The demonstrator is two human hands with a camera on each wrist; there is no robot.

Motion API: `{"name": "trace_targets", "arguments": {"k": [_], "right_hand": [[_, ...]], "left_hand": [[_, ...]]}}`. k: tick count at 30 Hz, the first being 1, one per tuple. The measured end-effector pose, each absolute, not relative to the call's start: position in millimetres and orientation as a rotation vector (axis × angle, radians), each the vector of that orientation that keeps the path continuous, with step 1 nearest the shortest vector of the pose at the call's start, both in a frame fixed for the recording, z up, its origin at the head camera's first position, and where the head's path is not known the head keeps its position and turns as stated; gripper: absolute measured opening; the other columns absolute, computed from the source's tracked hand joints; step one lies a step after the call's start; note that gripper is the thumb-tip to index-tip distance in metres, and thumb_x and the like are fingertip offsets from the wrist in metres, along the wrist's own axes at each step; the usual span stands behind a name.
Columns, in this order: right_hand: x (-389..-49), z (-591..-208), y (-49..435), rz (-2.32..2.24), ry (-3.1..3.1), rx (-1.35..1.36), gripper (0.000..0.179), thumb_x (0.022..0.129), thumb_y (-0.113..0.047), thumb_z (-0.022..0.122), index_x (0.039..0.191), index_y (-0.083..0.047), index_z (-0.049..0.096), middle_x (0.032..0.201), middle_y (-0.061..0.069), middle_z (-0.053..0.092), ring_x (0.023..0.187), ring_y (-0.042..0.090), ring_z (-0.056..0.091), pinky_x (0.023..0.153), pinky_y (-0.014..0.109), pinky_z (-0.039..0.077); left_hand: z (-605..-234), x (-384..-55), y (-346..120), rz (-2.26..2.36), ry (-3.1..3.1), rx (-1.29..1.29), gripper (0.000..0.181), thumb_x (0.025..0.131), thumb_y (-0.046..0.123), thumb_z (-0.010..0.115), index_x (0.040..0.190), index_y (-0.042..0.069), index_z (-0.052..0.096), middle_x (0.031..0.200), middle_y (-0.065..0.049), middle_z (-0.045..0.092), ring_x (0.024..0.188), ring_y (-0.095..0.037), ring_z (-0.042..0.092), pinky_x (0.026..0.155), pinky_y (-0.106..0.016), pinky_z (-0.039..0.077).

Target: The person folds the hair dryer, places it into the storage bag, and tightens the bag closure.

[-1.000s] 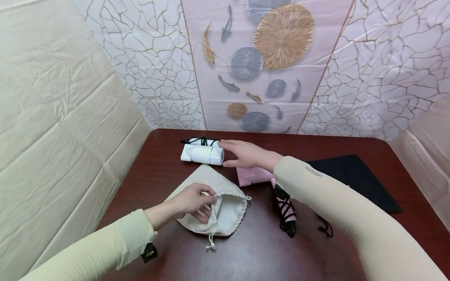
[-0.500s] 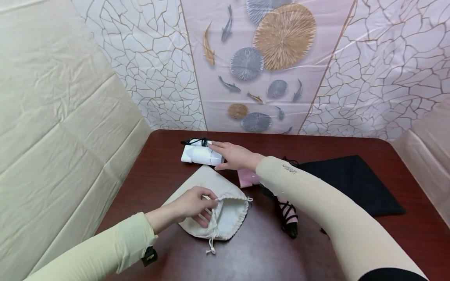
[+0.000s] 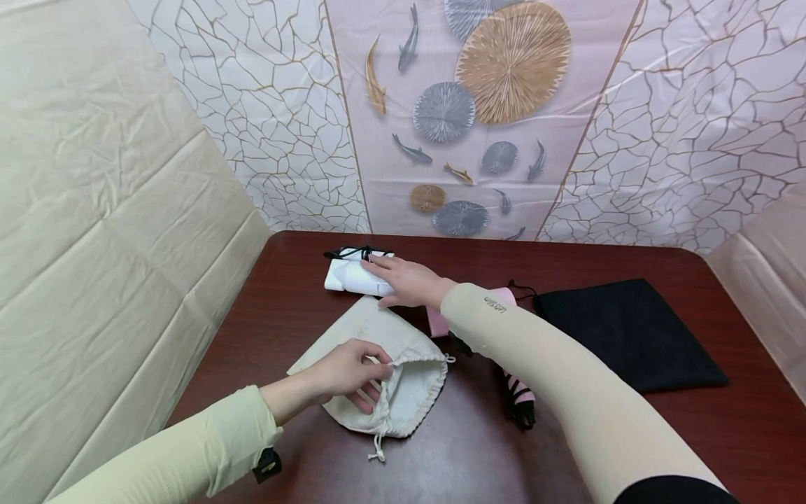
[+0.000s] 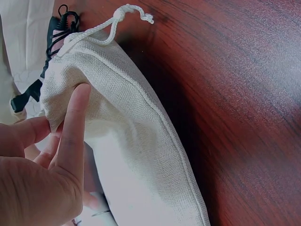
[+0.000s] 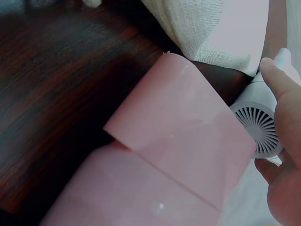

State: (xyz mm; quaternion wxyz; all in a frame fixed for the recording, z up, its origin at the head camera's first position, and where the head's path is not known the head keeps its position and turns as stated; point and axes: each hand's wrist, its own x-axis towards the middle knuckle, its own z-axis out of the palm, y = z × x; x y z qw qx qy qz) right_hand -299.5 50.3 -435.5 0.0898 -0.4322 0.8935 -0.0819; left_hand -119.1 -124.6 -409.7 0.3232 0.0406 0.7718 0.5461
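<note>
With thumb and forefinger, my left hand point(image 3: 349, 367) pinches the rim of a cream drawstring bag point(image 3: 378, 325), whose open mouth faces right. In the left wrist view a finger lies along the bag's fabric. My right hand point(image 3: 412, 283) is spread over a white hair dryer point(image 3: 351, 276) behind the bag, its fingers fairly straight. The right wrist view shows the dryer's round vent point(image 5: 256, 129) between thumb and fingers. Under the right forearm lies a pink hair dryer point(image 3: 437, 324), partly hidden, with black cord wound on its handle point(image 3: 521, 397).
A flat black drawstring bag point(image 3: 630, 336) lies on the right of the dark red wooden table point(image 3: 743, 448). A black cord point(image 3: 359, 250) wraps the white dryer's back part. Patterned cloth point(image 3: 283, 126) hangs behind the table, with plain cream cloth point(image 3: 113, 280) on the left.
My right hand has moved left from beside the white hair dryer to over it. More of the black bag shows now. My left hand keeps its pinch on the cream bag.
</note>
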Motion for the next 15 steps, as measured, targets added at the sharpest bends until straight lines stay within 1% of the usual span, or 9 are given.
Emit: {"name": "trace_targets", "arguments": {"k": [5,11,15], "right_hand": [[-300.2,-440.0,46.1,-0.229,2.691,-1.329,0.097,0.100,-0.039,0.077,0.173,-0.016,0.018,0.177,0.012,0.020,0.160,0.039,0.028,0.126,0.049,0.036],[-301.9,-445.1,43.6,-0.095,2.720,-1.381,0.100,0.099,-0.039,0.078,0.173,-0.018,0.014,0.178,0.010,0.018,0.161,0.036,0.027,0.128,0.048,0.031],[-304.1,-447.2,42.4,-0.043,2.736,-1.420,0.098,0.099,-0.035,0.078,0.173,-0.018,0.016,0.178,0.010,0.020,0.159,0.034,0.031,0.128,0.047,0.033]], "left_hand": [[-411.9,-118.9,-125.4,1.430,2.023,0.113,0.018,0.105,0.013,0.064,0.113,-0.002,0.071,0.086,-0.008,0.069,0.069,-0.020,0.074,0.059,-0.043,0.066],[-414.1,-118.0,-126.1,1.427,2.025,0.112,0.018,0.105,0.013,0.065,0.114,-0.002,0.072,0.085,-0.008,0.069,0.067,-0.021,0.074,0.058,-0.044,0.066],[-414.8,-117.9,-126.8,1.432,2.024,0.108,0.018,0.105,0.012,0.065,0.114,-0.002,0.072,0.084,-0.008,0.069,0.066,-0.021,0.073,0.058,-0.043,0.066]]}}
